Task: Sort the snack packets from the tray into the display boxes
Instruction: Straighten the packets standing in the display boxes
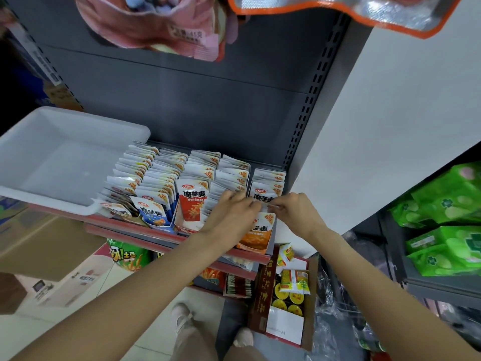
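Observation:
A white plastic tray sits at the left of the shelf, and I see no packets in it. To its right stand several display boxes packed with white snack packets: a blue-fronted row, a red-fronted row and an orange-fronted row at the right. My left hand rests with curled fingers on the packets just left of the orange row. My right hand pinches the top edge of a packet in the orange row. Both hands meet over that box.
The shelf's red front edge runs below the boxes. Lower shelves hold a green snack bag and a brown carton of yellow packets. Green packs fill a rack at right. A cardboard box stands at left. Bags hang overhead.

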The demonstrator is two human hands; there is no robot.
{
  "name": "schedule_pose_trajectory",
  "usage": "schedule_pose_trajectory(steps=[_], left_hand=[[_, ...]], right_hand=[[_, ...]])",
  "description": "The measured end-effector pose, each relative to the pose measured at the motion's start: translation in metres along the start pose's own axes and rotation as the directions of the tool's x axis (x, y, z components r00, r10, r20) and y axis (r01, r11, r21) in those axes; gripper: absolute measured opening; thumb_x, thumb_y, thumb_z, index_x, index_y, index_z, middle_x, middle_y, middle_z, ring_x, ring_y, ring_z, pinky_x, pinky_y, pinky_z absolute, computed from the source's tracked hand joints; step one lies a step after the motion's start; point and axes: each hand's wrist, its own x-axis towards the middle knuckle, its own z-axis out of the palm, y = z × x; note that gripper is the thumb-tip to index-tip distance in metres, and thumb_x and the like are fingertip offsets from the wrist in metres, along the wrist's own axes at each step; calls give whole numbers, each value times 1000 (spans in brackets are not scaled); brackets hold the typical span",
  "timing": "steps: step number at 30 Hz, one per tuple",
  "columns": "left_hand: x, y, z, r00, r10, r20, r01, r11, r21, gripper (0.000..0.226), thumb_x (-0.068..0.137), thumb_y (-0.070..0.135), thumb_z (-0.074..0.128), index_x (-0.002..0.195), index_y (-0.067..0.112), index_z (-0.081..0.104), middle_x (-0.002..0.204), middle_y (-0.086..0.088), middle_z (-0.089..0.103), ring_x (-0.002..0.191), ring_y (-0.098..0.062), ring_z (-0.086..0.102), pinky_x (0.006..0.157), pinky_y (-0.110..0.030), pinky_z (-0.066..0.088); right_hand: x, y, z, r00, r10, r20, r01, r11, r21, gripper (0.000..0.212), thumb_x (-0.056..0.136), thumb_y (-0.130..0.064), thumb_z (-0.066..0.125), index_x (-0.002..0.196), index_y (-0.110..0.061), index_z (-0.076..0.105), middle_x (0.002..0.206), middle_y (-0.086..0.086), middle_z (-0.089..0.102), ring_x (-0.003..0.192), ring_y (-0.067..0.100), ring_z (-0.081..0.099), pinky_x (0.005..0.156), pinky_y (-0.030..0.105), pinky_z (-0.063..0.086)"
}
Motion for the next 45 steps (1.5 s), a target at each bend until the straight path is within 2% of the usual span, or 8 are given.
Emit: schedule_pose_trajectory(steps=[6,12,18,23,28,32,38,45], left_hand=[[16,4,-10,998,-11,-56,13,999,42,34,88,3,52,120,13,49,120,-3,59,111,-21,47,89,-31,29],[31,1,-6,1000,1,-11,1,993,117,38,86,4,54,123,10,47,119,-5,60,114,-24,45,91,-34,32],[27,4,5,974,-109,-200,118,993,33,61,55,2,80,111,11,57,107,-8,60,97,-23,58,79,-32,50],[25,1,13,991,-131,19,131,991,29,87,86,-4,49,148,6,-11,157,-13,-14,145,-25,-12,116,-35,-6],[25,2,15,984,-152,90,154,988,-6,88,87,0,45,144,3,-22,154,-16,-24,142,-25,-23,118,-38,-8],[35,-3,8,983,-122,136,136,986,-95,102,79,7,54,144,9,-24,153,-9,-28,141,-19,-26,118,-35,-11],[38,-4,7,983,-73,169,84,995,-58,90,84,1,43,145,7,-23,151,-11,-31,141,-20,-26,114,-32,-14],[44,-23,-1,997,-71,31,76,977,-198,69,94,29,50,150,18,11,159,-4,3,146,-18,4,117,-30,9]], right_hand=[[-5,0,-2,965,-73,-251,54,995,-81,11,84,-8,64,87,-11,74,80,8,72,69,28,65,57,39,53],[3,-2,-6,992,15,-127,-26,996,-84,14,92,-17,55,95,-11,67,96,6,59,84,24,60,68,32,47],[-5,-5,-10,932,235,-275,-135,932,337,39,85,1,58,120,-13,51,116,5,51,107,14,54,90,26,48],[-17,-20,4,984,178,15,-136,688,713,76,82,12,57,137,-28,21,122,-24,42,110,-24,41,86,-3,33],[-15,-26,19,972,201,125,-230,674,702,100,83,3,62,148,-13,-13,133,-26,20,122,-13,24,94,-3,25],[-12,-23,21,974,208,93,-214,692,690,108,81,2,65,148,-15,-18,150,-12,18,134,0,24,112,25,29],[-2,-25,25,985,174,19,-157,828,539,107,82,2,64,143,-9,-23,154,2,-23,142,7,-15,117,19,3],[7,-19,17,943,247,-223,-166,931,326,83,84,-1,62,149,-7,11,154,10,13,143,21,14,110,15,12]])
